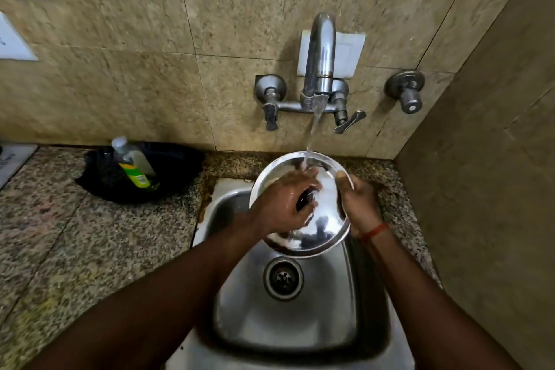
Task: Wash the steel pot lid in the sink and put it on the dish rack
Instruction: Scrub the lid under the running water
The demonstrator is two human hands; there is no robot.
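The round steel pot lid (322,230) is held tilted above the steel sink (288,327), under water running from the wall tap (319,54). My right hand (359,207) grips the lid's right rim, thumb on the upper edge. My left hand (283,204) lies across the lid's face, its fingers curled around the dark knob in the middle. The stream lands on the lid's top part beside my left fingertips. No dish rack is in view.
A green-labelled soap bottle (135,164) leans in a black bowl (168,177) on the granite counter (75,243) left of the sink. The drain (283,279) sits below the lid. Tiled walls close in behind and on the right.
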